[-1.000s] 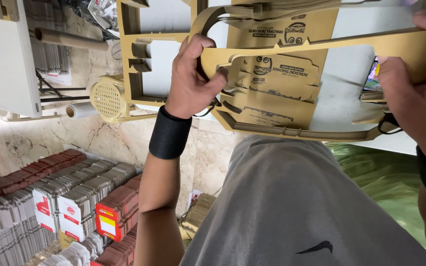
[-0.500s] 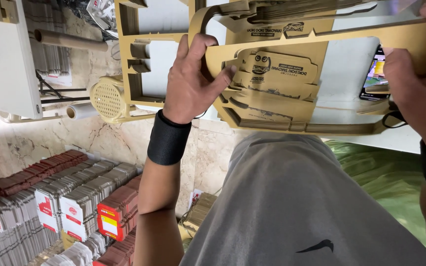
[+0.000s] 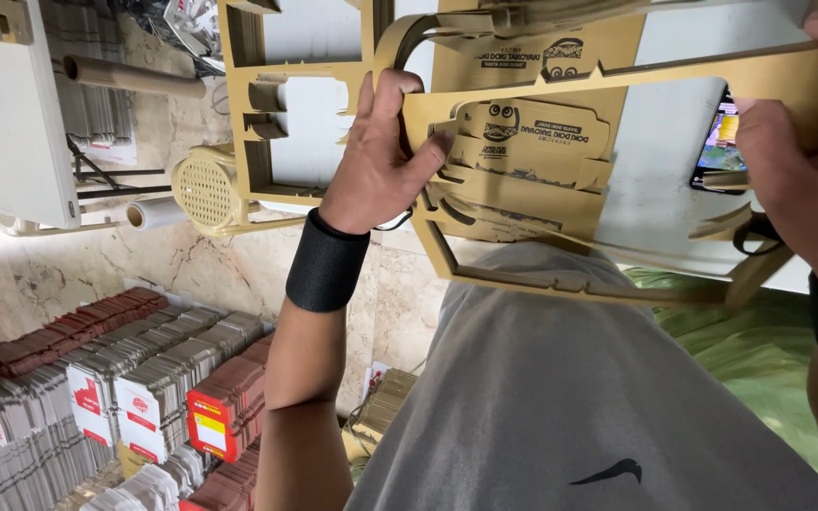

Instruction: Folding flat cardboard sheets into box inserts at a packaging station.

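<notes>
**Hands work a punched-out shape free from a die-cut cardboard sheet**

A person holds a brown die-cut cardboard sheet [image 3: 608, 85] up in front of the chest, above a grey shirt [image 3: 598, 397], with both hands closed on it. The left hand [image 3: 376, 156], a black wristband [image 3: 327, 260] on its wrist, clamps the sheet's left inner strip, thumb pressed against the printed carton blank [image 3: 523, 156] at the sheet's centre and fingers curled behind the frame. The right hand [image 3: 797, 180], at the blank's far right, grips the frame's right edge; its fingers are mostly cut off by the picture's border, so how tightly it pinches cannot be told.

The work appears to be at the stripping stage: the blank sits partly loose inside its surrounding waste frame. The next move likely calls for the thumb to push the blank through while the other hand keeps the frame taut, without tearing the thin bridges.

The sheet's long axis runs left to right across the view, tilting slightly down toward the right; its printed face is turned to the camera, the print upside down. Below and left of the sheet, rows of flattened red-and-white cartons [image 3: 97, 378] stand on edge on the floor.
</notes>
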